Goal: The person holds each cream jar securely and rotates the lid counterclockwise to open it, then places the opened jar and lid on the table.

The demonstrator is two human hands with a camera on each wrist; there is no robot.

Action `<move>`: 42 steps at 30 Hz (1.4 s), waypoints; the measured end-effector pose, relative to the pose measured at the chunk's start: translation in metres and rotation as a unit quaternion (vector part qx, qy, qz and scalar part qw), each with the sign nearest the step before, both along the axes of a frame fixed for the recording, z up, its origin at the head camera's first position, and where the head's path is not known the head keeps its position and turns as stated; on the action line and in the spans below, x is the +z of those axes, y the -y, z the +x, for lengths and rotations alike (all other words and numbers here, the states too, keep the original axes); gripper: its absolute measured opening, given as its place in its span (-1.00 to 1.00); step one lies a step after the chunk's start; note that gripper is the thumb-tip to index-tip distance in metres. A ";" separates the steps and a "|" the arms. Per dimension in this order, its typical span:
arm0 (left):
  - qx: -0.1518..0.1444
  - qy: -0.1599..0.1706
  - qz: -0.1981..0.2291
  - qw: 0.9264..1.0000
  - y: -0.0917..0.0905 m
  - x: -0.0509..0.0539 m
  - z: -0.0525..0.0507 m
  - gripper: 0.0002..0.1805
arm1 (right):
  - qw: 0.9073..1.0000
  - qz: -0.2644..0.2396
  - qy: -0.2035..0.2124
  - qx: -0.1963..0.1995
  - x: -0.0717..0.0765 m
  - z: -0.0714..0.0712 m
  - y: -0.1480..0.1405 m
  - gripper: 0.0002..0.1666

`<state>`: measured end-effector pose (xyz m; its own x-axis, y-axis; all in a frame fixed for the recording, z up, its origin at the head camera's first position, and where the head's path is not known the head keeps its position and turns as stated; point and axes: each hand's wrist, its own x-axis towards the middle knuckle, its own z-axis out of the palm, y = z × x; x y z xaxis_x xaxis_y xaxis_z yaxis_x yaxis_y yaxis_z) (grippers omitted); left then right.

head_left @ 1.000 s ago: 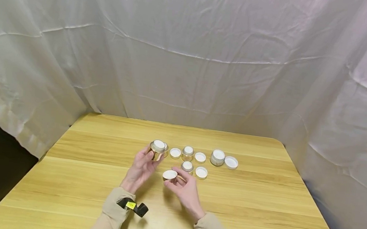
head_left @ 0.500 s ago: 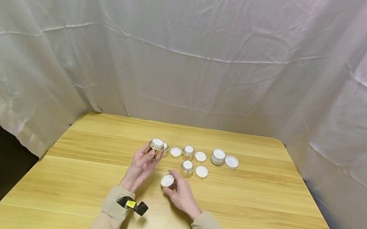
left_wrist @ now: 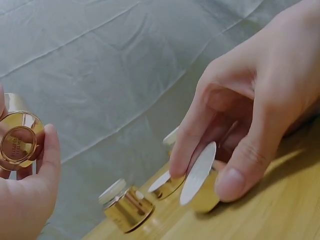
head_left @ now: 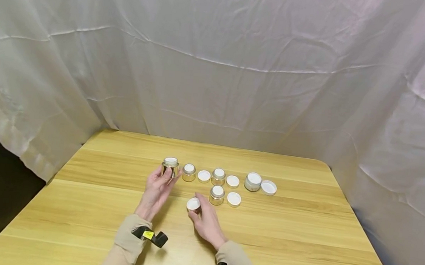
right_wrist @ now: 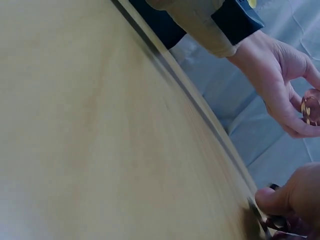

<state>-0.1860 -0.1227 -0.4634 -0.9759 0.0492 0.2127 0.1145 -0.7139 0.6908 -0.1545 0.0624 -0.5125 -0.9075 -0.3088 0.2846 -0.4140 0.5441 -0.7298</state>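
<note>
My left hand (head_left: 156, 193) grips a shiny gold jar (head_left: 170, 170) with a white top, upright and raised over the table. In the left wrist view the gold underside of that jar shows at the left edge. My right hand (head_left: 207, 222) pinches a gold screw lid (head_left: 193, 204) between thumb and fingers, its white inside facing up. The left wrist view shows this gold lid (left_wrist: 199, 182) tilted, low over the wood; whether it touches the table I cannot tell. In the right wrist view the lid is mostly hidden by the fingers.
Small gold jars, one (head_left: 189, 173) at the left, one (head_left: 218, 177) in the middle and one (head_left: 216, 195) nearer, stand on the wooden table (head_left: 301, 243). White-lined lids (head_left: 204, 176) lie beside them. A larger pale jar (head_left: 252, 182) and its lid (head_left: 268, 187) stand right. Curtains (head_left: 217, 86) hang behind.
My left hand has moved left with the jar, away from the small jar it partly covered. The right hand has shifted slightly left and lower with the lid, away from the near jar.
</note>
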 end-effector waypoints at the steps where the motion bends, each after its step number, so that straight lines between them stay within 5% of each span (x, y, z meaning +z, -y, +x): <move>1: 0.009 0.005 -0.006 1.000 0.002 -0.001 0.000 -0.78 | 1.000 0.005 -0.003 -0.002 -0.001 -0.001 0.001 -0.33; 7: 0.031 0.058 -0.075 0.995 0.009 -0.007 -0.001 -0.54 | 0.999 0.032 -0.006 -0.009 -0.001 -0.002 0.004 -0.33; 13: 0.032 0.119 -0.172 0.977 0.009 -0.010 -0.002 -0.33 | 0.998 0.049 -0.023 -0.026 -0.005 -0.002 0.007 -0.31; 22: 0.020 0.147 -0.172 0.974 0.007 -0.014 -0.003 -0.35 | 0.994 0.074 -0.064 -0.057 -0.010 0.004 0.009 -0.31; 29: 0.022 0.165 -0.177 0.970 0.007 -0.015 -0.003 -0.35 | 0.990 0.059 -0.115 -0.055 -0.013 0.027 -0.002 -0.24; 35: 0.016 0.160 -0.184 0.970 0.007 -0.015 -0.002 -0.35 | 0.980 0.065 -0.184 0.031 -0.015 0.037 -0.007 -0.57; 38: 0.015 0.160 -0.184 0.970 0.008 -0.014 -0.003 -0.35 | 0.978 0.091 -0.163 0.094 -0.012 0.036 -0.007 -0.59; 42: 0.020 0.169 -0.171 0.970 0.010 -0.015 -0.004 -0.37 | 0.975 0.133 -0.119 0.130 -0.008 0.033 -0.007 -0.46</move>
